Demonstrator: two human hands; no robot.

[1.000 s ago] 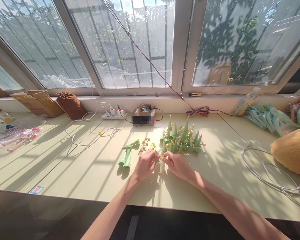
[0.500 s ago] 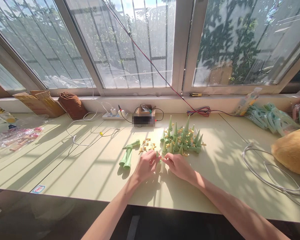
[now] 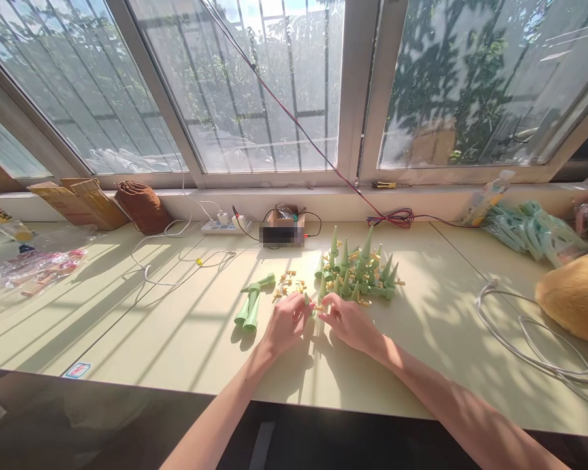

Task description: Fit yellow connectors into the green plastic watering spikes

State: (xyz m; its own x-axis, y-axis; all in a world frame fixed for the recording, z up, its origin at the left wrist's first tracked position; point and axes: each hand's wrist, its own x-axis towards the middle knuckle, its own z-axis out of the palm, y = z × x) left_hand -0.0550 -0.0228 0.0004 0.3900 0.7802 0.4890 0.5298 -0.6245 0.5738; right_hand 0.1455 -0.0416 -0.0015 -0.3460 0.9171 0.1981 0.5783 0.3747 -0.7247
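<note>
In the head view, my left hand [image 3: 289,321] is closed, pinching a green cone-shaped piece [image 3: 307,299] whose tip points up. My right hand [image 3: 349,321] is beside it, its curled thumb and forefinger around a small yellow peg [image 3: 318,307] at the green piece. My fingers partly hide where the two parts meet. Just behind the hands lie several loose yellow pegs [image 3: 288,279]. A crowded group of green cones with yellow pegs [image 3: 362,264] stands behind my right hand. Several longer green cones [image 3: 250,307] lie left of my left hand.
A power strip [image 3: 223,225] and a small box [image 3: 281,228] stand along the window wall. Coiled red-black wire [image 3: 396,219] lies behind the cones. A grey cable [image 3: 514,329] and a tan furry object [image 3: 575,294] are at right; plastic bags [image 3: 39,267] lie at left.
My right forefinger has lifted a little from the thumb, and more of the yellow peg shows between the hands. My left hand stays nearly in place with the green piece.
</note>
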